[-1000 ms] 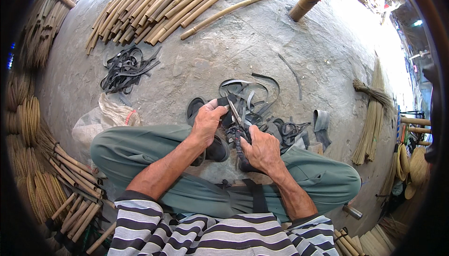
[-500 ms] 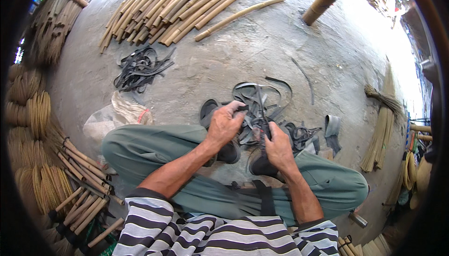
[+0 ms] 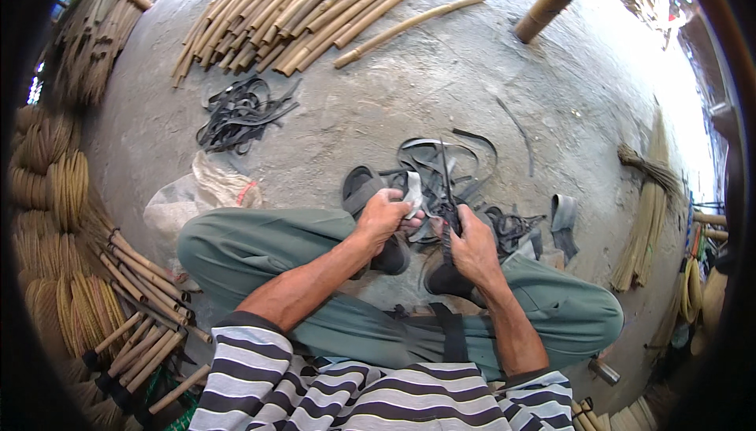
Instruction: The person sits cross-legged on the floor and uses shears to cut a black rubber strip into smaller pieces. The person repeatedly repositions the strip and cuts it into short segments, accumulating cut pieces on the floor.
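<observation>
Between my knees, my left hand (image 3: 386, 218) pinches a short rubber strip (image 3: 413, 191) whose pale grey face shows. Close beside it, my right hand (image 3: 474, 248) is closed around the handle of a knife (image 3: 446, 179). The narrow dark blade points away from me. Beneath and beyond both hands lies a loose tangle of dark strips (image 3: 425, 147) on the floor. More strips (image 3: 512, 226) are heaped just right of my right hand. A wider grey piece (image 3: 562, 222) stands curled further right. My sandalled left foot (image 3: 362, 185) is partly hidden by my left hand.
Bamboo poles (image 3: 291, 17) lie at the far left, with a tangle of black strips (image 3: 242, 114) nearer. A whitish sack (image 3: 185, 202) rests by my left knee. Coiled bundles (image 3: 67, 187) and short poles (image 3: 142, 273) crowd the left. A bristle bundle (image 3: 642, 218) lies right; a post (image 3: 551, 5) stands beyond.
The strip in my left hand has turned from its dark side to its pale side, standing higher above the fingers. The knife stays in my right hand, and the whole view has shifted slightly.
</observation>
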The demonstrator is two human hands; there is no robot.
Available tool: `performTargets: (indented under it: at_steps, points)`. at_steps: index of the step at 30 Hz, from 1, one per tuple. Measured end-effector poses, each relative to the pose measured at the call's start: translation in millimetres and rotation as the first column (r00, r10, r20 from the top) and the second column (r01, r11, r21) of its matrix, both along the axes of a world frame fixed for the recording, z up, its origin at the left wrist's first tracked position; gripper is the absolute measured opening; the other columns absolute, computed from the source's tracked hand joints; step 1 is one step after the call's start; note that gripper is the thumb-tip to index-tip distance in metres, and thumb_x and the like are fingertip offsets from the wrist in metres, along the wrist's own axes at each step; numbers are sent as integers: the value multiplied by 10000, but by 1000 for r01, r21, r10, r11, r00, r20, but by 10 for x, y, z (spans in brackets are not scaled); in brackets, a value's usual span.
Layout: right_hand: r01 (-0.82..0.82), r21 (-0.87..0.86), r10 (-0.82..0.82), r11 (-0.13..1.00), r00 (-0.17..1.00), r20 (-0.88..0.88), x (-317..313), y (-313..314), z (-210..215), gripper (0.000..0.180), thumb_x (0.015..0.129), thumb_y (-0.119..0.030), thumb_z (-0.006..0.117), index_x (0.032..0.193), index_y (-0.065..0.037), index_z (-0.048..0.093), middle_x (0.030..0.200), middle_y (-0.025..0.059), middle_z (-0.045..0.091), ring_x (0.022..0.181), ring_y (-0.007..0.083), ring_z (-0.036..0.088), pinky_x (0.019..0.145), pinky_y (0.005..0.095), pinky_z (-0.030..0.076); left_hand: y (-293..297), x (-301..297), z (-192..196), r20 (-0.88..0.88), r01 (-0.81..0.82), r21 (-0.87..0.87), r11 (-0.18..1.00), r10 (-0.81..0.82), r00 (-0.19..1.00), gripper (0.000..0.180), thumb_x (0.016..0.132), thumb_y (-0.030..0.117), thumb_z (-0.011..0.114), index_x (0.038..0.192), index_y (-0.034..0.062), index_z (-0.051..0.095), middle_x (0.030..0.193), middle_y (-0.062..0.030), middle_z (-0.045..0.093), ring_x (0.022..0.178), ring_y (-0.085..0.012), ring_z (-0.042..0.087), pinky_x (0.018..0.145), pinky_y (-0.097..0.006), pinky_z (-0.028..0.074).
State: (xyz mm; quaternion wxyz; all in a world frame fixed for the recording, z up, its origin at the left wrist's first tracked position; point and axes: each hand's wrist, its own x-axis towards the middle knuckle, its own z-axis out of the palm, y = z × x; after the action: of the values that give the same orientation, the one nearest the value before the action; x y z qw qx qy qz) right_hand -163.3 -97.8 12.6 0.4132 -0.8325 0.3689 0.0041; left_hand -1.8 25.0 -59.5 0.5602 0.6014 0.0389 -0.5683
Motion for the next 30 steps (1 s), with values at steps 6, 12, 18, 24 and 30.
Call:
performTargets:
  at_steps: [6,12,18,24,30]
  points:
    - [31,18,-32,999,998,63,0,-23,6,305,964,-246,683,1056,11,544,906,309,658,916,529,653,754,567,484,79,-152,-44,-246,130,-35,991,-135,960,242,1067,115,523,1218,-30,645,1099,-148,735,919,-225,750,864,-342,620]
    - [29,77,-33,997,998,49,-17,-26,66,311,964,-251,686,1059,4,535,929,306,660,920,542,634,765,562,494,-179,202,320,-54,-15,-298,955,-1,999,280,1099,136,476,1306,-44,530,1160,-206,720,981,-236,752,895,-343,628]
    - [-78,99,77,992,997,15,-16,23,144,362,956,-280,697,1088,5,518,918,308,663,907,538,641,753,576,485,-205,464,578,-4,-168,-488,857,190,982,214,1084,93,530,1270,-10,553,1170,-203,718,1009,-256,750,977,-389,606]
    - [-170,37,172,985,983,-64,15,48,144,393,935,-316,724,1070,3,538,950,244,684,924,479,648,794,534,455,-167,539,547,106,-223,-408,885,288,952,112,1048,203,663,1106,107,670,979,-9,744,839,-94,706,789,-257,540]
    - [-231,-99,219,968,969,-115,-1,43,134,430,920,-374,737,1046,-5,556,923,205,673,908,412,641,811,482,406,-148,497,519,69,-249,-386,888,297,952,76,1040,142,661,1104,108,685,977,-5,734,863,-114,691,820,-304,559]
